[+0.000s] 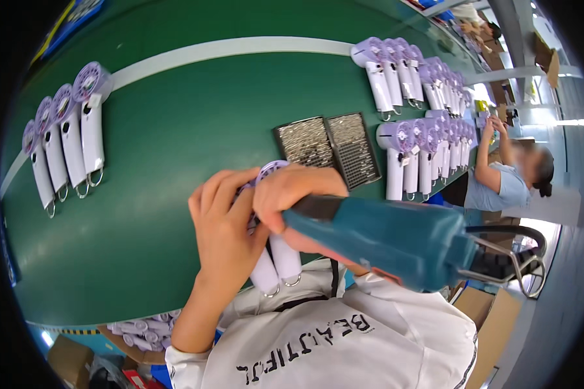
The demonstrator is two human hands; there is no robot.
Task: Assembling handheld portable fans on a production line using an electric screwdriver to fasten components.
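My right hand [298, 194] is closed round a teal electric screwdriver [389, 240], its tip hidden behind my fingers. Below the hands, two white handheld fans [284, 256] lie side by side near the table's front edge, metal rings at their handle ends toward me. My left hand [227, 217] is wrapped over their lilac heads and holds them; the hands cover most of those heads. Just beyond my right hand are two dark trays of small screws [306, 144], laid edge to edge.
Several white-and-lilac fans [71, 142] stand in a row at the left of the green table [194, 123]. More rows of fans [405, 152] fill the right side. A co-worker [503, 175] works beyond them. A box of fan parts [146, 334] sits below the front edge.
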